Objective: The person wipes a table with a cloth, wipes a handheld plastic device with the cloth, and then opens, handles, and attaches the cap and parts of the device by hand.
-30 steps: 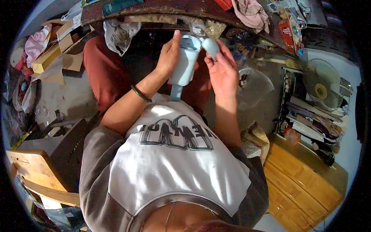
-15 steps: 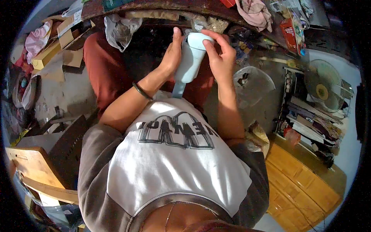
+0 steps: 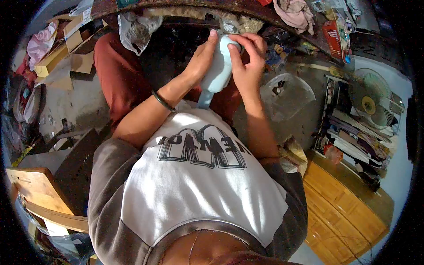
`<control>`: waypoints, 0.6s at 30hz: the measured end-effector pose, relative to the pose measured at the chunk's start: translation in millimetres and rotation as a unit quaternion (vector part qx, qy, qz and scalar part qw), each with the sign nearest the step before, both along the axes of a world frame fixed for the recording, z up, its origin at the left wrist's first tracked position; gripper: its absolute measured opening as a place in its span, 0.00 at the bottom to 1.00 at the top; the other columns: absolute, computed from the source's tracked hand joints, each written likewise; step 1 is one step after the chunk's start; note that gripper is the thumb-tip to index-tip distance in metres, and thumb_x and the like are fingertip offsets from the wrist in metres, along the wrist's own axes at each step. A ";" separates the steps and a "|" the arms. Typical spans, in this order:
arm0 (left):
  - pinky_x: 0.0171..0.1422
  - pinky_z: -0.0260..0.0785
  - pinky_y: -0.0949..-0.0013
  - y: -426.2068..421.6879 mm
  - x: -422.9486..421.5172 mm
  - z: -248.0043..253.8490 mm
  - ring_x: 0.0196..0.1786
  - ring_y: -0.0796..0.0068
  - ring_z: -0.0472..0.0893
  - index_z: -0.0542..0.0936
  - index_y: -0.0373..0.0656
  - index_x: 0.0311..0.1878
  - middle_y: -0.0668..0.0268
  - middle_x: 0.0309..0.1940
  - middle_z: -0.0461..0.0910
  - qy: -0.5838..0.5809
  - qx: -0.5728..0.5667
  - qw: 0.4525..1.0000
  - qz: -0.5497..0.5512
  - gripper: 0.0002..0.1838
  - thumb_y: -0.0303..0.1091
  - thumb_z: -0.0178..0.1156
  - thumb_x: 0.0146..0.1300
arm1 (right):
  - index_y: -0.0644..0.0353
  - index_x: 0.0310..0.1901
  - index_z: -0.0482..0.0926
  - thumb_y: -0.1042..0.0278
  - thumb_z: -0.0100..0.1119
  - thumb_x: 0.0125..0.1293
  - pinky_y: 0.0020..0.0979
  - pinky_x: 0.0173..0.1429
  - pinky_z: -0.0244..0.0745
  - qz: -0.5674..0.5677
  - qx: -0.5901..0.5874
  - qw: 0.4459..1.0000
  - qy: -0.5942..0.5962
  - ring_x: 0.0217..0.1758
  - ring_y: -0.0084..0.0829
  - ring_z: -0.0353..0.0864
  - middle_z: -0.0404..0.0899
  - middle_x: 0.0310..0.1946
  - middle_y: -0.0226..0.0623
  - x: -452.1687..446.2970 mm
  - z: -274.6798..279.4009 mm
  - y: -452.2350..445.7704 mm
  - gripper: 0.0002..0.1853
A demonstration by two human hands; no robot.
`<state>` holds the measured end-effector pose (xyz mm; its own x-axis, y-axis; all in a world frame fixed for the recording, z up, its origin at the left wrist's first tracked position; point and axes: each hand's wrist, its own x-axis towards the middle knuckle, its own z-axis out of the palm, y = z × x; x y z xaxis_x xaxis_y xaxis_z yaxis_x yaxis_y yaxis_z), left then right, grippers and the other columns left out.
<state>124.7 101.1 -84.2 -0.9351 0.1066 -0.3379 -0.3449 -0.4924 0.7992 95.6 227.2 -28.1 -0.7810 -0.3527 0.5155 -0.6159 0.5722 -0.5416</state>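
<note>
Our left hand [image 3: 202,62] clasps the bottle [image 3: 215,76]; our right hand [image 3: 248,64] pinches the lid [image 3: 226,42], apart a second ago, now covering its mouth.

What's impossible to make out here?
In the head view:
Inside of the pale blue container: covered by its lid and the right hand.
Most fingers of the left hand: behind the hand and container.
Far side of the table: cut off by the top edge.
Writing on the box label: too small.
</note>
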 end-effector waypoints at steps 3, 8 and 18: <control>0.39 0.70 0.74 2.0 0.9 0.7 0.35 0.80 0.75 0.77 0.38 0.51 0.67 0.36 0.78 0.018 0.016 1.000 0.019 0.34 0.63 0.38 0.72 | 0.61 0.42 0.82 0.75 0.61 0.59 0.34 0.58 0.68 0.002 -0.016 1.000 -0.006 0.51 0.38 0.75 0.77 0.44 0.39 -1.4 -7.0 2.5 0.09; 0.39 0.69 0.76 5.2 -5.1 -22.7 0.36 0.81 0.75 0.76 0.39 0.53 0.69 0.36 0.78 0.054 0.011 0.998 0.033 0.32 0.61 0.42 0.72 | 0.63 0.42 0.81 0.76 0.59 0.61 0.32 0.57 0.70 0.011 -0.051 0.997 -0.064 0.50 0.37 0.77 0.77 0.45 0.40 -2.0 -1.6 2.5 0.08; 0.41 0.71 0.76 2.8 12.8 3.3 0.37 0.83 0.76 0.77 0.37 0.51 0.68 0.36 0.80 0.146 -0.063 0.986 0.050 0.22 0.48 0.59 0.68 | 0.65 0.47 0.77 0.75 0.57 0.62 0.37 0.60 0.68 0.012 -0.158 0.984 -0.076 0.53 0.40 0.76 0.77 0.48 0.44 9.6 -15.9 5.4 0.12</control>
